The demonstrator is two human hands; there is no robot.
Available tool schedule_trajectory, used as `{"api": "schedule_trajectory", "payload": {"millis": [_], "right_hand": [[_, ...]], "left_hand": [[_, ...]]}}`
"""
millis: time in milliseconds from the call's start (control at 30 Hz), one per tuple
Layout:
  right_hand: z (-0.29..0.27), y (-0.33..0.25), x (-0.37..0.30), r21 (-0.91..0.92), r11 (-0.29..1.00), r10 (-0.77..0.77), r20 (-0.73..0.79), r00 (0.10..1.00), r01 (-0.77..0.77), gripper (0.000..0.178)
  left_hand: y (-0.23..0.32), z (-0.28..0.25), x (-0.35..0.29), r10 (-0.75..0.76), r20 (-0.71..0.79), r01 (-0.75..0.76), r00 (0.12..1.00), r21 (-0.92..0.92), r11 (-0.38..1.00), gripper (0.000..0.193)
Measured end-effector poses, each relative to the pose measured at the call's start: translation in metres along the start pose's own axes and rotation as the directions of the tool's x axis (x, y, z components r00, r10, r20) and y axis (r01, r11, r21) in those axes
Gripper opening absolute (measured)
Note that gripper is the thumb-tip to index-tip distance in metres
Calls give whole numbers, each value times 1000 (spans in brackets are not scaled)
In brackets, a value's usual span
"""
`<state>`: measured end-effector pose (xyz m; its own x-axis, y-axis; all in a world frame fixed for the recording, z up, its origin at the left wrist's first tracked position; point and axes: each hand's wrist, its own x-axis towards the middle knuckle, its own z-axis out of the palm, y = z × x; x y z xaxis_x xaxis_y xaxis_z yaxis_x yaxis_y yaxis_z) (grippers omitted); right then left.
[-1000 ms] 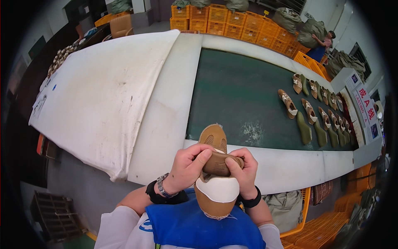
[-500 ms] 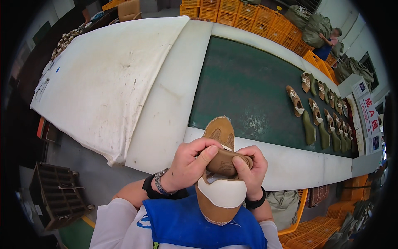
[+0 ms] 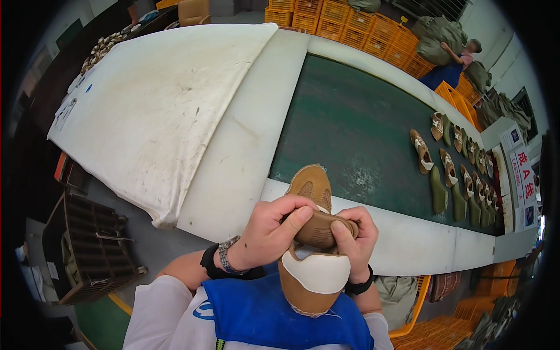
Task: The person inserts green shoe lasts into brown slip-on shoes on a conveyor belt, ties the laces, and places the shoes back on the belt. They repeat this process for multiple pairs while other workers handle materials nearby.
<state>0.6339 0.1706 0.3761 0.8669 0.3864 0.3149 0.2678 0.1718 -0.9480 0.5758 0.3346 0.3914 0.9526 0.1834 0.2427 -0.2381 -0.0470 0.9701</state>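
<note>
Close to my chest, a brown shoe upper [image 3: 315, 270] with a white heel patch is held in both hands. Its toe points away from me and its heel faces me. My left hand [image 3: 277, 220] grips the shoe's brown tongue from the left, thumb on top. From the right, my right hand [image 3: 356, 236] pinches the same tongue, thumb pressing on its face. The tongue is bent up between the two thumbs, with small print on it. My fingers under the tongue are mostly hidden.
Ahead lies a green conveyor belt [image 3: 350, 122] with white borders. Brown-and-white shoe uppers [image 3: 421, 151] and green shoe lasts [image 3: 438, 191] stand on its right side. A white cloth [image 3: 157, 111] covers the left table. Orange crates [image 3: 335, 23] line the back, where a person [image 3: 452, 64] handles a sack.
Both hands keep their hold on the tongue, and the shoe has barely shifted. My view has turned slightly. The far person leans differently by the sack.
</note>
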Motion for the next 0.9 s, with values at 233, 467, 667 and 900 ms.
{"api": "schedule_trajectory", "payload": {"millis": [233, 467, 667, 900], "right_hand": [[-1, -3, -3, -14, 1000, -19, -15, 1000, 19, 16], [-2, -8, -5, -5, 1000, -18, -16, 1000, 18, 16], [-3, -19, -8, -68, 998, -10, -36, 999, 7, 16], [-3, -22, -8, -71, 997, -1, -29, 1000, -1, 16]], "left_hand": [[5, 1, -2, 12, 7, -12, 1000, 2, 1000, 18], [6, 2, -3, 28, 44, -26, 999, -54, 998, 19], [2, 4, -3, -38, 93, 55, 995, -186, 981, 23], [1, 3, -1, -58, 122, 83, 991, -205, 975, 24]]}}
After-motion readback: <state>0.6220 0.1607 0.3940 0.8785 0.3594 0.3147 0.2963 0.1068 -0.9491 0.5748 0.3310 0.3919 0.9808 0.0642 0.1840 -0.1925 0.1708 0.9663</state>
